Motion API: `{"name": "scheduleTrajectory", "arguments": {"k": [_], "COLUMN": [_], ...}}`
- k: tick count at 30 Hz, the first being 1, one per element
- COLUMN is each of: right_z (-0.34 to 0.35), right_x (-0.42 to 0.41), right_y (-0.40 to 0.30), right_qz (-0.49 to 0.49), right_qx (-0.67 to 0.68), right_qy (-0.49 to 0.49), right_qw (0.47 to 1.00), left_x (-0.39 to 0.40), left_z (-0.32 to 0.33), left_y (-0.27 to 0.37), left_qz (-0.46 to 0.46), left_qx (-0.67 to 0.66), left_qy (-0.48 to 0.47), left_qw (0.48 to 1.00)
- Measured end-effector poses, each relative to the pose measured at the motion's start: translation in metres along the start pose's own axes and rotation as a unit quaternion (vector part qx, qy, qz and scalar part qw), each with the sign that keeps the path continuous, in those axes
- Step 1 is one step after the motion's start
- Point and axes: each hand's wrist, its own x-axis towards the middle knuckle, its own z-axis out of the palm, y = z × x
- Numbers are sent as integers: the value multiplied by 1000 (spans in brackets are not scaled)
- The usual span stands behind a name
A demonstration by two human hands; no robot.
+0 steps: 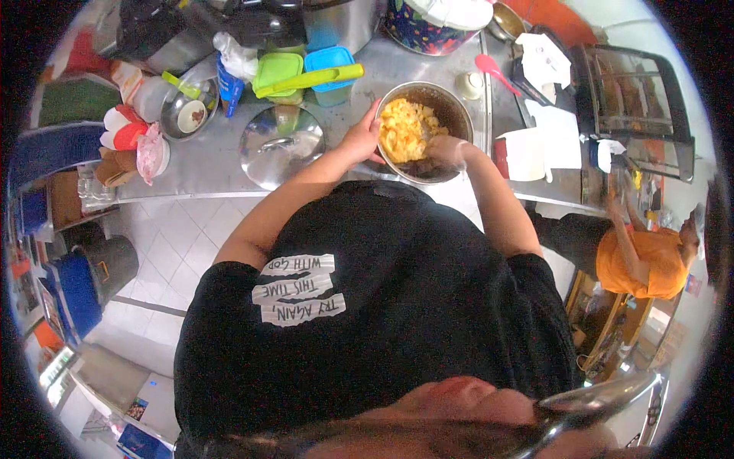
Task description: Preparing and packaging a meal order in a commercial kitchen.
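A round metal pot (467,109) stands at the front of the steel counter, with a lumpy yellow food mixture (401,131) inside, mostly at its left. My left hand (370,135) grips the pot's left rim, thumb on top. Inside the pot at the right is my right hand (447,152), blurred and partly hidden, touching or close to the yellow mixture; whether its fingers hold any of it I cannot tell. A round metal lid (298,152) with a handle lies on the counter to the left of my left hand.
Behind the pot are green-lidded (278,72) and blue-lidded containers (330,63) under lime-green tongs or a similar utensil (321,77). A white jar (470,86), pink spoon (496,74) and open white box (524,155) lie right. A person in orange (642,261) is far right. A metal bowl (172,129) sits left.
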Motion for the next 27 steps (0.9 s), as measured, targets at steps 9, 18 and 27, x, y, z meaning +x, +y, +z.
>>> {"name": "scheduleTrajectory", "arguments": {"k": [9, 18, 27], "right_z": [-77, -51, -120], "right_x": [-39, 46, 18], "right_y": [-55, -114, -79], "right_qz": [274, 486, 362], "right_qx": [271, -38, -190], "right_qy": [55, -99, -234], "right_qw": [921, 868, 882], "left_x": [0, 2, 4], "left_z": [-6, -5, -9], "left_y": [-4, -5, -8], "left_qz": [-4, 16, -12], "left_qx": [-2, 6, 10], "left_qy": [-16, -10, -16], "left_qw": [1000, 1000, 1000]}}
